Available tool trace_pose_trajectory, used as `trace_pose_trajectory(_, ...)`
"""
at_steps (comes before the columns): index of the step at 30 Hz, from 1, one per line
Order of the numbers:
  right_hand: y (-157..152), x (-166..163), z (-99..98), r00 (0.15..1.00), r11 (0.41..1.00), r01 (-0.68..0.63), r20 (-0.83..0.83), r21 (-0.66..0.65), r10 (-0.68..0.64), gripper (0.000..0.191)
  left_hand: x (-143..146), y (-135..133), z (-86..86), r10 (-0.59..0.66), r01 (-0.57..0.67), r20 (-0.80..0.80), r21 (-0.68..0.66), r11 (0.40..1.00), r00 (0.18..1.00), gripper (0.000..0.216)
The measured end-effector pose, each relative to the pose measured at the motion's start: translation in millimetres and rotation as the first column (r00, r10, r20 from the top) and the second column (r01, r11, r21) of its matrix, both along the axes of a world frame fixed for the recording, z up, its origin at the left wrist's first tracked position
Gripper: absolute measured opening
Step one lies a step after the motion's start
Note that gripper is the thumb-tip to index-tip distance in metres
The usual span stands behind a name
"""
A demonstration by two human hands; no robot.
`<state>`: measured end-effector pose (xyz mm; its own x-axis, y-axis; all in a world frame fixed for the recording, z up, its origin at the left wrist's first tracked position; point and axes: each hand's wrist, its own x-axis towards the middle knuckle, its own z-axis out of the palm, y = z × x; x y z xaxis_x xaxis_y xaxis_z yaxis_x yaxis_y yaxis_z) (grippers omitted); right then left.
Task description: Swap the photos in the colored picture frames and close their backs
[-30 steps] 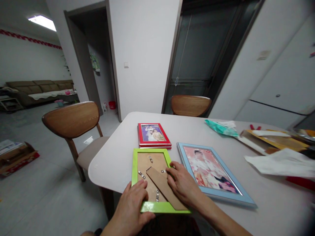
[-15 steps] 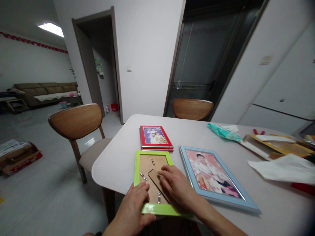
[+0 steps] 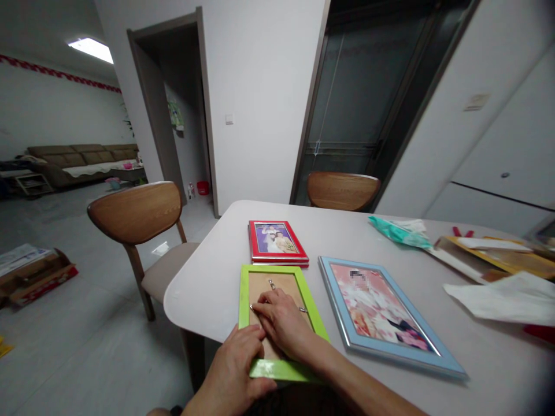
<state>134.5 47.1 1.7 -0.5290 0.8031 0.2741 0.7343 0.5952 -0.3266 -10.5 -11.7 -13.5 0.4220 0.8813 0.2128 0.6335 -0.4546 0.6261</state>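
Observation:
A green picture frame [image 3: 244,294] lies face down at the near edge of the white table [image 3: 208,289], its brown backing board upward. My left hand [image 3: 236,364] rests flat on the frame's near left corner, fingers stretched onto the board. My right hand [image 3: 284,320] lies across the middle of the backing, fingers pointing left, fingertips at a small metal clip on the left side. It covers the cardboard stand. Both hands press down and hold nothing.
A red-framed photo [image 3: 276,240] lies just beyond the green frame, a larger blue-framed photo [image 3: 381,309] to its right. Papers, an envelope [image 3: 494,257] and a teal bag [image 3: 392,231] crowd the far right. Wooden chairs [image 3: 139,214] stand left and behind.
My right hand slid left across the backing board, from the right edge to the left-side clip, now covering the stand. The left hand stayed put.

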Motion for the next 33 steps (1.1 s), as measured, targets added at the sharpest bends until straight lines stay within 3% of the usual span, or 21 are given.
trace_pose_trajectory(9, 6, 2, -4.5, 0.998, 0.999, -0.042, -0.053, -0.023, 0.041, 0.024, 0, -1, -2.2, 0.01, -0.011, -0.031, -0.027, 1.0, 0.999, 0.035)
trace_pose_trajectory(15, 37, 23, -4.5, 0.966, 0.968, 0.248, -0.072, -0.038, -0.25, 0.022, 0, -1, -0.6, 0.027, -0.032, -0.072, -0.062, 0.998, 0.997, 0.034)
trace_pose_trajectory(23, 60, 13, -16.9, 0.944, 0.943, 0.322, -0.054, -0.083, -0.327, 0.018, 0, 1, 0.0, 0.029, -0.036, -0.081, -0.079, 0.996, 0.996, 0.034)
trace_pose_trajectory(33, 83, 17, -10.9, 0.97, 0.962, 0.205, -0.097, -0.181, -0.225, 0.018, -1, 0, 1.3, 0.012, -0.02, -0.098, -0.083, 0.996, 0.995, 0.032)
